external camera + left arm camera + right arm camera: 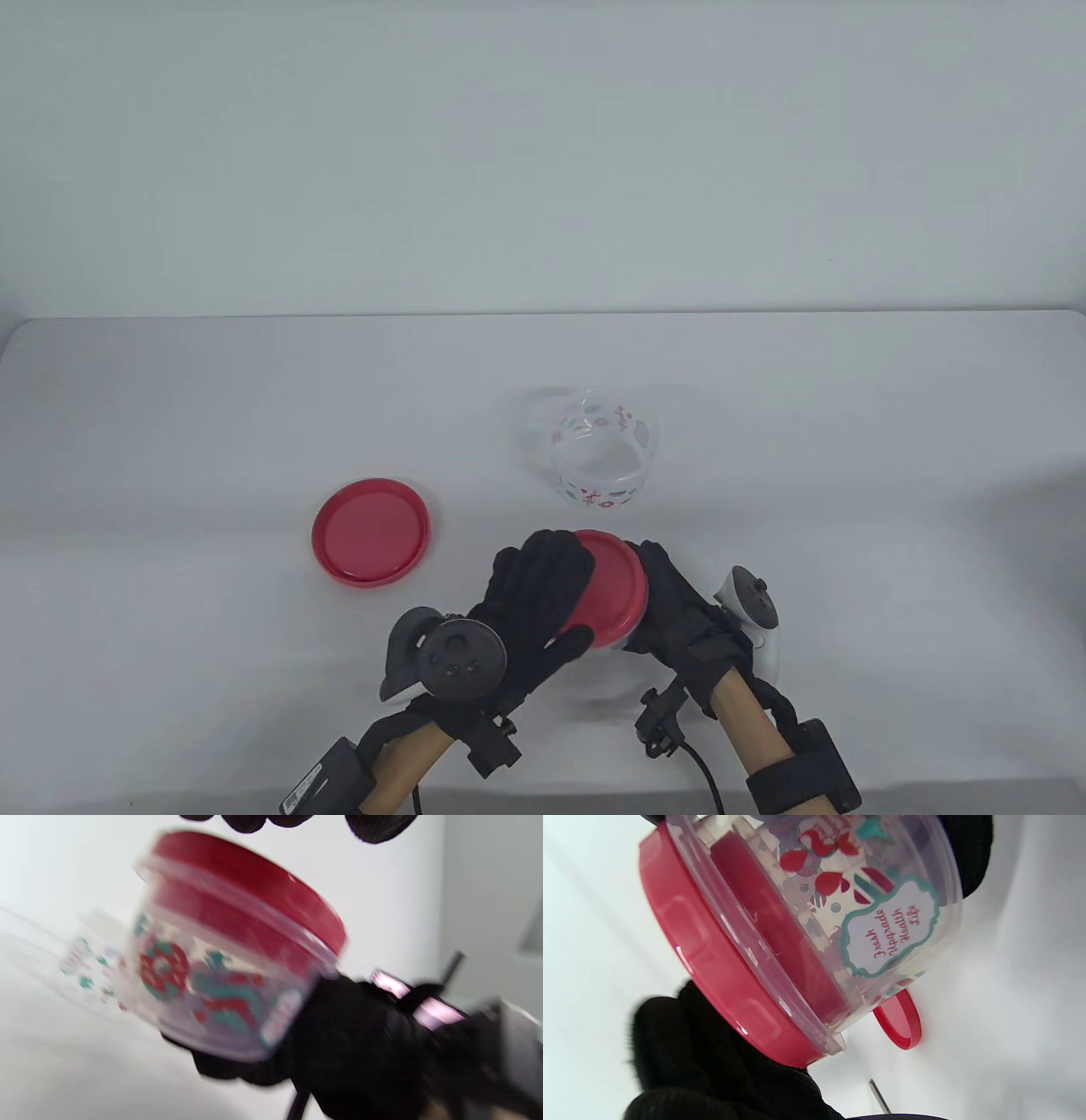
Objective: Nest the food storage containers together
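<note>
Red-lidded tub is gripped by the right hand; its lid is grasped by the left hand. Lid removal seems underway; a firm pull or twist is called for.

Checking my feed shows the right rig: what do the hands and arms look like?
Both hands, left hand and right hand, wear black knit gloves. The left carries a dark round-faced tracker, the right a white one. Forearms are bare, with black wrist straps and a black cable.
</note>
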Demonstrator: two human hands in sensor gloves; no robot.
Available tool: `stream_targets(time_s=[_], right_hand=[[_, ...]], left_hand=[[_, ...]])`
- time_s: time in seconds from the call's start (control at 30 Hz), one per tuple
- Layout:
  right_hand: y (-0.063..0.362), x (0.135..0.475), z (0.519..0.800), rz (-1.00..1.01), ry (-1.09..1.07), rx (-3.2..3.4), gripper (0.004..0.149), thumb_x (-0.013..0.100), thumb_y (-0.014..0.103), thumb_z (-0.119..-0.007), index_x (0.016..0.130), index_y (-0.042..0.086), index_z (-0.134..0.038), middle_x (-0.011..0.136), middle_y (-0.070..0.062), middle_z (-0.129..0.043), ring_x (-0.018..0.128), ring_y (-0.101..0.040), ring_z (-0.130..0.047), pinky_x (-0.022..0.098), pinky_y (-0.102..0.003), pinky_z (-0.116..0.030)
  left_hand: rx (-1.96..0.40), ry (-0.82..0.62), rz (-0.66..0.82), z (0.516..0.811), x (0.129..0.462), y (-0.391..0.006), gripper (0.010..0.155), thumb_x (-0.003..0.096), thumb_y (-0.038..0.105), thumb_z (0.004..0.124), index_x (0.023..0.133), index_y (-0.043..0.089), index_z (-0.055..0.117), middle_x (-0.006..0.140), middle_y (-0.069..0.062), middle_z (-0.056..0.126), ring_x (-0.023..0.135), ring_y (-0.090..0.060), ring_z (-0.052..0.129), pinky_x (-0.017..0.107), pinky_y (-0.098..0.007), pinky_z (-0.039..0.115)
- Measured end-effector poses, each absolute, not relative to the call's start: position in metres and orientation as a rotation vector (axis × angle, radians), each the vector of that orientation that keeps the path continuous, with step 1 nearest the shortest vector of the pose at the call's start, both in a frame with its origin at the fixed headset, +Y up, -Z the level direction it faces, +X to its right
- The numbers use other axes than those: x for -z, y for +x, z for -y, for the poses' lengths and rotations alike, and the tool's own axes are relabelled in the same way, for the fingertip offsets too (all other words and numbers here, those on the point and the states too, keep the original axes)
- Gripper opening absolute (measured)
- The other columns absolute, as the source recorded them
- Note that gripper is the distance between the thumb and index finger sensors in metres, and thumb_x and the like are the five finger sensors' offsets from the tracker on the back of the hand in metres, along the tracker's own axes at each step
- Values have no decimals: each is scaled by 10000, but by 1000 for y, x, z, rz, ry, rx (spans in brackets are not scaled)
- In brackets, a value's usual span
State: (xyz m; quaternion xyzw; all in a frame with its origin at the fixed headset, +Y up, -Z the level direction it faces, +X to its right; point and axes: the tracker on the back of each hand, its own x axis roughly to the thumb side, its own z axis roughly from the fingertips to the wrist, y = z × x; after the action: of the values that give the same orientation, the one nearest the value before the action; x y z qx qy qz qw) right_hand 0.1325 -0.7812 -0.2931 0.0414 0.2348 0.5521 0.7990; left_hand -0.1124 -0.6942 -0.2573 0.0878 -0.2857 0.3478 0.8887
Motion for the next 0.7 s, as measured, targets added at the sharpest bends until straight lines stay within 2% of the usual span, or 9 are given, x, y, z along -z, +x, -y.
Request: stream_targets(time_s=[0.07, 0.17, 0.3, 0.4, 0.47, 0.57, 0.63, 0.7], right_hand=[[131, 293, 780, -499, 105, -1161, 716, 668, 569, -456, 1153, 64, -305, 1113, -312, -288, 873, -539, -631, 532, -590, -691], [129, 293, 780, -505, 127, -1134, 718, 669, 570, -454, 1154, 65, -298, 1116, -306, -284, 877, -537, -625, 537, -589, -689], [124, 291, 781, -526, 147, -1121, 718, 669, 569, -452, 1154, 64, -288, 1117, -307, -273, 882, -538, -615, 540, -591, -683], [117, 288, 783, -555, 155, -1118, 717, 670, 561, -453, 1152, 58, -281, 1116, -310, -258, 887, -543, -602, 545, -599, -672], [116, 285, 785, -555, 149, -1124, 719, 673, 567, -420, 1155, 61, -247, 1118, -303, -227, 897, -539, -570, 557, -602, -654], [116, 286, 785, -577, 151, -1117, 724, 675, 559, -417, 1153, 50, -226, 1116, -305, -203, 906, -546, -546, 567, -609, -635], [117, 286, 781, -563, 167, -1144, 734, 676, 555, -406, 1147, 33, -196, 1114, -306, -149, 947, -545, -440, 602, -632, -559], [122, 286, 771, -460, 179, -1285, 742, 670, 557, -414, 1143, 28, -197, 1116, -295, -131, 971, -538, -315, 638, -654, -444]], left_hand=[[-829, 160, 452, 700, 266, -128, 728, 643, 589, 434, 1214, 214, 181, 1269, -116, 288, 1141, -426, 353, 781, -633, 362], [-1034, -84, 324, 722, 278, -143, 797, 631, 641, 416, 1210, 196, 96, 1271, -150, 230, 1137, -457, 352, 754, -658, 419], [-1284, -403, 300, 748, 285, -143, 825, 622, 678, 414, 1223, 221, 82, 1281, -194, 246, 1092, -535, 461, 717, -666, 506], [-1416, -543, 382, 762, 286, -131, 818, 632, 665, 406, 1215, 217, 46, 1274, -212, 213, 1082, -543, 470, 716, -664, 509], [-1495, -589, 383, 767, 285, -127, 774, 654, 624, 392, 1191, 235, -7, 1257, -227, 170, 1073, -553, 458, 722, -647, 523], [-1536, -604, 362, 770, 287, -127, 733, 672, 564, 391, 1192, 219, 5, 1253, -241, 164, 1043, -563, 488, 736, -601, 550], [-1539, -595, 351, 769, 288, -128, 733, 673, 560, 385, 1191, 215, -1, 1258, -236, 174, 1037, -561, 501, 738, -588, 560], [-1529, -567, 326, 767, 288, -129, 734, 671, 560, 383, 1188, 215, -9, 1258, -236, 165, 1034, -561, 499, 740, -587, 557]])
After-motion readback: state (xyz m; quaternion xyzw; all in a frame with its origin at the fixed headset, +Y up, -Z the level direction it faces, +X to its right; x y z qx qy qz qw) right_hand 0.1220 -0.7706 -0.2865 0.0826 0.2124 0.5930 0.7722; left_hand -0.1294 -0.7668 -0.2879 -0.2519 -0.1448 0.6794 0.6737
